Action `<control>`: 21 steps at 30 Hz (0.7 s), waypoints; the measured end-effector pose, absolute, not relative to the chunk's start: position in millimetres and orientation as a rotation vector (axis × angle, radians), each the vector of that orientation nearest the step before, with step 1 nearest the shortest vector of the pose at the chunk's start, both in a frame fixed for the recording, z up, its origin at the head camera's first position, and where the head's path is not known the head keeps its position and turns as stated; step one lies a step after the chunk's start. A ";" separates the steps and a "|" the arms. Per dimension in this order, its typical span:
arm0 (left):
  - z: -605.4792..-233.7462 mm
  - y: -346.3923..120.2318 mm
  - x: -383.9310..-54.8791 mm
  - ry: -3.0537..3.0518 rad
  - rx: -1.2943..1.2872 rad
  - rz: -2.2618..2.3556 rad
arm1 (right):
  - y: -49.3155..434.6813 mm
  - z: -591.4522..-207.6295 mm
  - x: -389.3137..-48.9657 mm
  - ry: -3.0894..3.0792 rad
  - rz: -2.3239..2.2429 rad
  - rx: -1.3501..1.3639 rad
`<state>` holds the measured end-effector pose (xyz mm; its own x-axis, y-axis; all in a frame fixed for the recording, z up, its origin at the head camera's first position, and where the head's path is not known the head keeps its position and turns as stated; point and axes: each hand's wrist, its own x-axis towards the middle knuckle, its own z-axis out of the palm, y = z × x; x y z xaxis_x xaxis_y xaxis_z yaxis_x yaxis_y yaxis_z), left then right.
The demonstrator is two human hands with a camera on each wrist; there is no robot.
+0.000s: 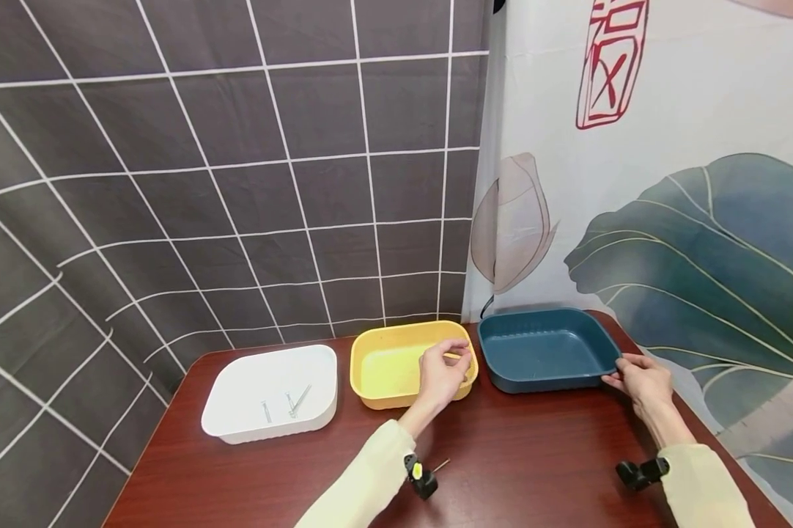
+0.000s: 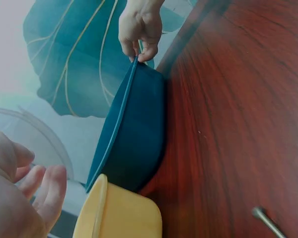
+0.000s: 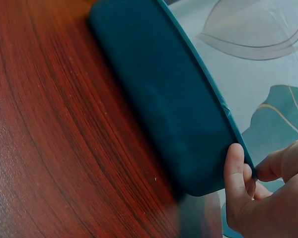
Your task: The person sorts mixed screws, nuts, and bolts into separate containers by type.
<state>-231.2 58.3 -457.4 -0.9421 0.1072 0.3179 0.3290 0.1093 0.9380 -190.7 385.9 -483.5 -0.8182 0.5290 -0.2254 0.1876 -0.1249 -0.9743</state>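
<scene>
My right hand [image 1: 646,383] pinches the rim of a dark blue plastic tray [image 1: 548,352] at its near right corner. In the right wrist view, its thumb and fingers close on that rim from both sides. My left hand [image 1: 441,372] is over the right side of a yellow plastic tray [image 1: 386,367], just left of the blue one. The left wrist view shows its fingers [image 2: 52,191] loosely bent, with nothing between them and the thumb. A metal screw [image 2: 268,221] lies on the table below the left wrist.
At the left, a white tray [image 1: 251,381] holds several small metal screws [image 1: 295,402]. All three trays stand in a row along the back of the reddish-brown wooden table [image 1: 535,455]. Behind it hang a grey tile-pattern curtain [image 1: 317,183] and a printed white cloth [image 1: 541,88].
</scene>
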 end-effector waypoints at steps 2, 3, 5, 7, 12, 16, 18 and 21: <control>-458.5 47.9 -225.4 -2.155 -0.424 -2.014 | 386.3 -483.5 -190.6 -1.887 2.047 -0.807; -459.1 42.6 -222.3 -2.139 -0.413 -2.036 | 386.5 -483.5 -190.5 -1.889 2.050 -0.803; -460.2 32.7 -216.2 -2.109 -0.388 -2.056 | 387.5 -483.6 -191.0 -1.879 2.059 -0.806; -460.0 24.3 -210.6 -2.092 -0.357 -2.053 | 388.2 -483.5 -191.4 -1.873 2.061 -0.803; -459.0 8.3 -198.6 -2.074 -0.284 -2.019 | 389.5 -484.2 -192.0 -1.864 2.059 -0.798; -460.6 -2.8 -189.0 -2.075 -0.256 -2.010 | 388.6 -484.1 -191.3 -1.864 2.068 -0.800; -463.0 -8.4 -184.6 -2.081 -0.254 -1.974 | 387.3 -483.0 -190.6 -1.879 2.065 -0.792; -470.9 -16.8 -178.8 -2.092 -0.249 -1.869 | 385.8 -481.7 -190.3 -1.874 2.075 -0.796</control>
